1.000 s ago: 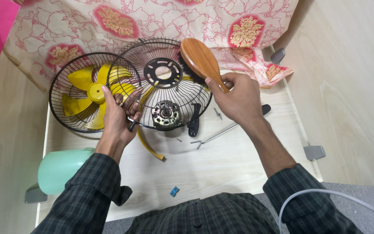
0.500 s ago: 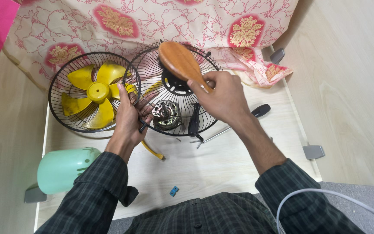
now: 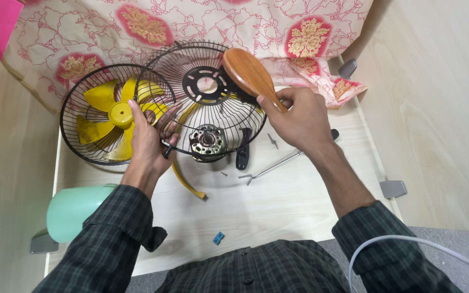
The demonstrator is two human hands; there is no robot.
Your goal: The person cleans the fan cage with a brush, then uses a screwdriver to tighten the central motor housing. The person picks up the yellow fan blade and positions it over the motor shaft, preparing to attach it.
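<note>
Wooden brush (image 3: 249, 72), rigid and light, sits gripped by its handle in the right hand (image 3: 299, 116) while the left hand (image 3: 146, 142) clasps the springy wire fan guard (image 3: 204, 103) at its rim.

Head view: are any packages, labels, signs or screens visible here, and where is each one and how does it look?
None can be seen: no package, label, sign or screen.
On the table lie only fan parts and small hardware.
The right hand holds a wooden brush; the left hand holds a black wire fan guard.
</note>
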